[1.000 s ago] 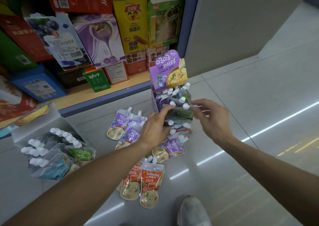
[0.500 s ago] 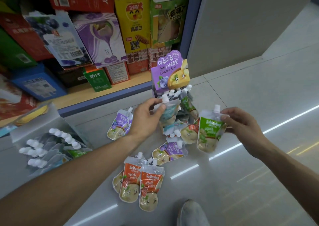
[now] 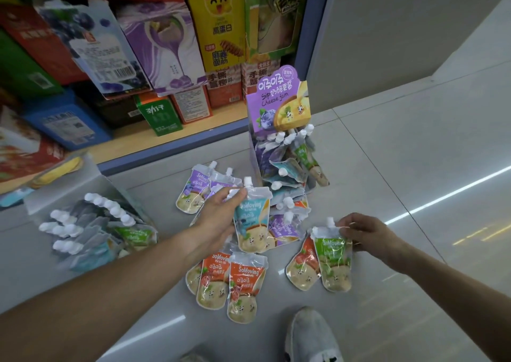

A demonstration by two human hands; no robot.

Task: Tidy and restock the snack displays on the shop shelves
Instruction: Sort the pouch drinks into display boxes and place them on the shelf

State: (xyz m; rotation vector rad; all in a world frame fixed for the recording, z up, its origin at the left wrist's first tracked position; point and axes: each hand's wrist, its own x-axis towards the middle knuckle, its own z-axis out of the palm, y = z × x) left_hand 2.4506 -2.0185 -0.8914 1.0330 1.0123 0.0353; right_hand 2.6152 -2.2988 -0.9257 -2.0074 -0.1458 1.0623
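A purple cheese-jam display box point(image 3: 278, 104) stands on the floor, stuffed with spouted pouches point(image 3: 287, 162). My left hand point(image 3: 218, 218) pinches a light-blue pouch point(image 3: 253, 220) by its top corner, above the floor. My right hand point(image 3: 365, 233) grips a green pouch point(image 3: 333, 259) at its top, low over a red pouch point(image 3: 302, 265) lying beside it. Orange-red pouches point(image 3: 229, 281) lie in a group near my foot. Purple pouches point(image 3: 195, 187) lie behind my left hand.
A second display tray point(image 3: 83, 223) with white-capped pouches sits on the floor at left. The bottom shelf point(image 3: 171, 137) holds boxed snacks behind it. A blue upright post point(image 3: 313, 30) ends the shelf. My shoe point(image 3: 312, 336) is at the bottom edge. Grey floor tiles point(image 3: 414, 168) spread to the right.
Both hands pulled pouches out of the display box. My left hand carried the blue pouch down and toward me; my right hand lowered the green pouch to the floor beside a red one.
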